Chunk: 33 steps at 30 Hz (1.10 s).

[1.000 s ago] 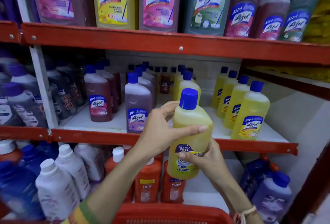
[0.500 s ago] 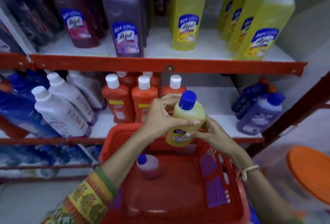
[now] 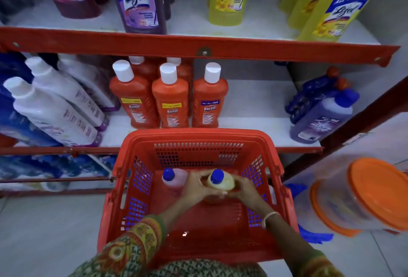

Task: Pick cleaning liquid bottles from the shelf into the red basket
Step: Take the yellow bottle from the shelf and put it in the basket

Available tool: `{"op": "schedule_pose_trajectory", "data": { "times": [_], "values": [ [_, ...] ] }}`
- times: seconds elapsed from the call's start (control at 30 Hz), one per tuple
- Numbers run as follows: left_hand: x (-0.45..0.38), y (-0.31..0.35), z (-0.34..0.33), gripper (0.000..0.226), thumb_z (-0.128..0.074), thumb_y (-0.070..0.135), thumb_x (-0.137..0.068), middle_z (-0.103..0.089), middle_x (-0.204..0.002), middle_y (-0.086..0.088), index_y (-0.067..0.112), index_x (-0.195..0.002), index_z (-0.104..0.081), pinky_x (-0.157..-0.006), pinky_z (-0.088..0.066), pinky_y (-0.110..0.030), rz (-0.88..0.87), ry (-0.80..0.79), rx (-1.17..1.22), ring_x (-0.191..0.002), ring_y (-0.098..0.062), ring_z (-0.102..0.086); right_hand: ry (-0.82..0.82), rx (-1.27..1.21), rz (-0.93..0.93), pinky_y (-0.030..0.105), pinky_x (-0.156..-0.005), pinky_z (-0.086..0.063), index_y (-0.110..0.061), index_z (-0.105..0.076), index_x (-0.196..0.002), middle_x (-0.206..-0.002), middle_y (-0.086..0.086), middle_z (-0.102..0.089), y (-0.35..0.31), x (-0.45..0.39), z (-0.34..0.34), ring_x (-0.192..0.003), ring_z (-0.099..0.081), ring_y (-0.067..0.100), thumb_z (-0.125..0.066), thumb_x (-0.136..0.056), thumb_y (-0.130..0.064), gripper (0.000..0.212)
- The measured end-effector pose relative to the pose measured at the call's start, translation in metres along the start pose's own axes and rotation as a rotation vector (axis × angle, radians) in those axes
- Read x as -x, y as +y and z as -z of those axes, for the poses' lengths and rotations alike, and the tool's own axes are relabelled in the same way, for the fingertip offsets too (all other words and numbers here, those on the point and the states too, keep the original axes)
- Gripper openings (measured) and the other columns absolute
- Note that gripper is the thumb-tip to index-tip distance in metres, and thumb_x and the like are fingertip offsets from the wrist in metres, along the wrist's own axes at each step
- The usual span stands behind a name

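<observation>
Hands meet inside the red basket (image 3: 194, 136): the left hand (image 3: 195, 187) and right hand (image 3: 245, 189) both clasp the yellow bottle (image 3: 221, 184), which stands upright between them with its blue cap up. A pink bottle (image 3: 175, 179) stands just beside the left hand.

Containers and floor beside the rack

At the right edge of the frame two clear plastic containers with orange lids (image 3: 379, 193) lie tilted, one partly behind the other. A blue object (image 3: 313, 236) shows under them. The grey tiled floor (image 3: 44, 232) fills the lower left.
</observation>
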<state>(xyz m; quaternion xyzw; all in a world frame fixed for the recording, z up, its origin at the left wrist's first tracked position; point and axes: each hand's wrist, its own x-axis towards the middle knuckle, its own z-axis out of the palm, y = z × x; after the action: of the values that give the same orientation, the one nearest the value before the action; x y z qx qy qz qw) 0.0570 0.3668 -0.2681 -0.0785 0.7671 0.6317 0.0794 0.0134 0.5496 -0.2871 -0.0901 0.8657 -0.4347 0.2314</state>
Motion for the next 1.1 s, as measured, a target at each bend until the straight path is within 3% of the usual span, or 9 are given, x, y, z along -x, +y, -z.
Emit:
{"op": "schedule_pose_trajectory", "data": {
  "times": [0.1,0.23,0.4,0.53,0.67,0.83,0.9,1.0,1.1],
  "values": [
    [0.004,-0.018,-0.004,0.059,-0.095,0.013,-0.044,-0.076,-0.096,0.001,0.021,-0.099,-0.074,-0.081,-0.055,-0.028,0.062,0.005,0.002,-0.088,-0.01,-0.069,-0.018,0.056,-0.051,0.037,-0.086,-0.052,-0.004,-0.069,-0.108,-0.106,0.012,-0.074,0.013,-0.002,-0.01,-0.099,-0.064,0.016,-0.087,-0.056,-0.013,0.056],
    [0.007,-0.032,-0.009,0.063,-0.094,0.007,-0.046,-0.075,-0.1,-0.007,0.012,-0.104,-0.072,-0.083,-0.056,-0.03,0.101,0.01,0.029,-0.093,-0.017,-0.07,-0.05,0.094,-0.093,0.036,-0.086,-0.055,-0.012,-0.07,-0.109,-0.102,0.008,-0.076,0.022,-0.003,-0.018,-0.096,-0.069,0.018,-0.09,-0.054,-0.021,0.06],
    [0.01,-0.034,-0.007,0.064,-0.093,0.007,-0.047,-0.075,-0.101,-0.002,0.016,-0.106,-0.071,-0.082,-0.053,-0.023,0.109,-0.001,0.0,-0.092,-0.01,-0.069,-0.072,0.156,-0.089,0.032,-0.084,-0.053,-0.014,-0.069,-0.109,-0.1,0.007,-0.077,0.019,-0.002,-0.02,-0.094,-0.068,0.016,-0.089,-0.056,-0.026,0.059],
    [0.013,-0.031,-0.003,0.064,-0.093,0.01,-0.049,-0.073,-0.099,0.003,0.014,-0.109,-0.07,-0.075,-0.048,-0.011,0.1,-0.022,-0.074,-0.082,0.008,-0.064,-0.114,0.235,-0.081,0.03,-0.083,-0.052,-0.016,-0.068,-0.109,-0.101,0.007,-0.077,0.017,-0.004,-0.019,-0.096,-0.069,0.019,-0.089,-0.056,-0.03,0.058],
    [0.01,-0.024,0.005,0.07,-0.093,0.019,-0.05,-0.073,-0.107,0.001,0.017,-0.115,-0.066,-0.09,-0.052,-0.028,0.098,-0.112,-0.242,-0.096,-0.008,-0.066,-0.212,0.341,-0.016,0.026,-0.084,-0.047,-0.019,-0.068,-0.111,-0.108,0.005,-0.075,0.001,-0.006,-0.005,-0.103,-0.067,0.018,-0.086,-0.06,-0.025,0.055],
    [0.001,0.0,0.04,0.083,-0.088,0.004,-0.055,-0.059,-0.13,-0.003,0.014,-0.129,-0.053,-0.098,-0.047,-0.033,0.073,-0.353,-0.46,-0.116,-0.015,-0.055,-0.338,0.414,0.12,0.024,-0.09,-0.048,-0.021,-0.062,-0.12,-0.119,-0.002,-0.069,-0.036,-0.008,0.035,-0.106,-0.063,0.013,-0.081,-0.067,-0.015,0.057],
    [0.001,0.021,0.057,0.074,-0.088,0.01,-0.06,-0.062,-0.126,0.0,0.017,-0.127,-0.057,-0.096,-0.047,-0.028,0.001,-0.29,-0.516,-0.112,-0.014,-0.058,-0.309,0.337,0.161,0.026,-0.087,-0.053,-0.025,-0.062,-0.121,-0.116,-0.005,-0.069,-0.058,-0.008,0.056,-0.1,-0.066,0.014,-0.083,-0.066,-0.015,0.06],
    [0.003,0.069,0.074,0.053,-0.082,0.012,-0.071,-0.067,-0.116,0.002,0.02,-0.119,-0.062,-0.08,-0.05,-0.015,-0.097,-0.151,-0.39,-0.101,-0.008,-0.064,-0.187,0.163,0.24,0.025,-0.085,-0.057,-0.032,-0.064,-0.116,-0.114,-0.008,-0.07,-0.1,-0.005,0.088,-0.096,-0.069,0.008,-0.086,-0.066,-0.019,0.056],
    [0.0,0.12,0.085,0.041,-0.077,0.019,-0.078,-0.069,-0.112,0.005,0.022,-0.117,-0.065,-0.086,-0.049,-0.019,-0.343,-0.002,-0.37,-0.101,-0.003,-0.063,-0.028,0.043,0.351,0.027,-0.084,-0.058,-0.027,-0.067,-0.11,-0.109,-0.005,-0.073,-0.142,-0.002,0.12,-0.095,-0.07,0.006,-0.083,-0.071,-0.018,0.042]
  ]
}}
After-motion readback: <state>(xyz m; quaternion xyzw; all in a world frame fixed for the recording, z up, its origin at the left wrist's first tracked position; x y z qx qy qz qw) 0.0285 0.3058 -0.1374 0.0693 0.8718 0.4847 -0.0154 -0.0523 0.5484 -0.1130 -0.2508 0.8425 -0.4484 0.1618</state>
